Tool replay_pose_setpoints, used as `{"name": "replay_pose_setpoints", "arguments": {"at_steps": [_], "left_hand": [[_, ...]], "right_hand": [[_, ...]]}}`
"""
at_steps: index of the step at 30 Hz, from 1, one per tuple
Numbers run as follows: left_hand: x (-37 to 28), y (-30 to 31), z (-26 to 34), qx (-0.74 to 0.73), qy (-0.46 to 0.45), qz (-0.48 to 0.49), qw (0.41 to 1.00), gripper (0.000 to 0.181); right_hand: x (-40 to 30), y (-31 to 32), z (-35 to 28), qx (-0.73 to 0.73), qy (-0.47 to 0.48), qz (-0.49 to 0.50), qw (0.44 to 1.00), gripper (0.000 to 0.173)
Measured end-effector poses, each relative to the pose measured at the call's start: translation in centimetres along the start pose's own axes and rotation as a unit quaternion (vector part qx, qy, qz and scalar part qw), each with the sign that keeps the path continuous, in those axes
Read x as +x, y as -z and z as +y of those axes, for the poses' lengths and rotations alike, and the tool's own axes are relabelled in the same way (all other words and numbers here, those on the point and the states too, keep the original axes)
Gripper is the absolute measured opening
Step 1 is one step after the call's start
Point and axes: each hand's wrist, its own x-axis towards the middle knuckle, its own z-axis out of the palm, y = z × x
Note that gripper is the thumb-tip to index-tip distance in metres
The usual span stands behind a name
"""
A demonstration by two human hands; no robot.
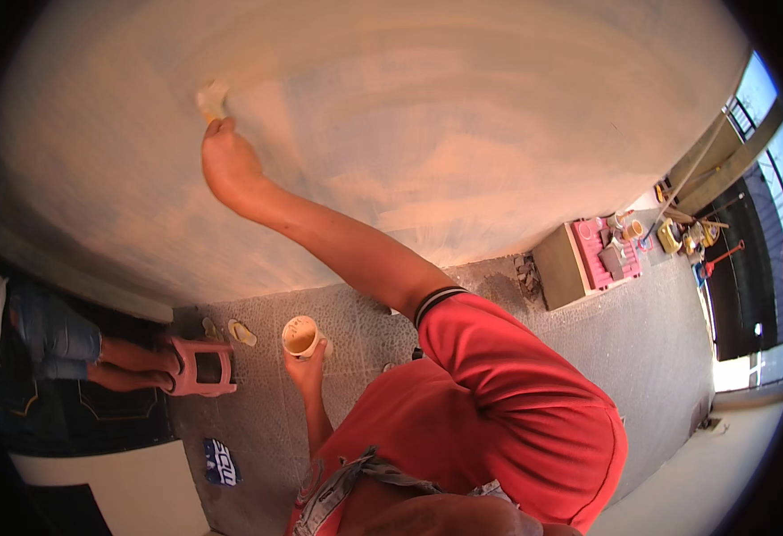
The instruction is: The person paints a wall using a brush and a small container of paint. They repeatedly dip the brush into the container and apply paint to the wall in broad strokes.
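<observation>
My right hand (231, 164) is raised to the wall, its fingers closed around the handle of a paintbrush (213, 100). The pale bristles lie against the wall or very close to it. Patchy, streaked paint covers the wall (432, 134), peach in some areas and greyish in others. Lower down, my left hand (306, 368) grips a plastic cup (300, 335) from its side. Its mouth faces up towards me, and tan paint shows inside, with splashes on the inner wall.
At left a person (63, 342) stands on a pink plastic stool (204, 367), with flip-flops (241, 332) beside it. A printed cloth or bag (221, 462) lies on the tiled floor (264, 415). Rightward, a block (555, 275) bears a pink stool (589, 258) with cups, near rubble (527, 276) and tools.
</observation>
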Motion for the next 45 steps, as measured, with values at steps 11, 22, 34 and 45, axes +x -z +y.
{"name": "replay_pose_setpoints", "arguments": {"at_steps": [11, 22, 34, 45], "left_hand": [[1.2, -2.9, 1.0, 0.007, -0.012, -0.052, 0.999, 0.069], [2.2, -10.7, 1.3, 0.000, -0.064, -0.104, 0.993, 0.069], [0.2, -24.6, 2.4, -0.013, -0.110, -0.155, 0.982, 0.069], [-1.8, -32.9, 4.0, -0.009, -0.120, -0.195, 0.973, 0.069]], "right_hand": [[5.9, 5.2, 8.6, 0.087, 0.050, -0.025, 0.995, 0.015], [7.2, 33.3, 25.9, -0.041, 0.016, 0.014, 0.999, 0.030], [4.5, 59.6, 39.5, -0.124, -0.098, 0.019, 0.987, 0.034], [0.6, 78.3, 53.1, -0.225, -0.155, 0.085, 0.958, 0.041]]}}
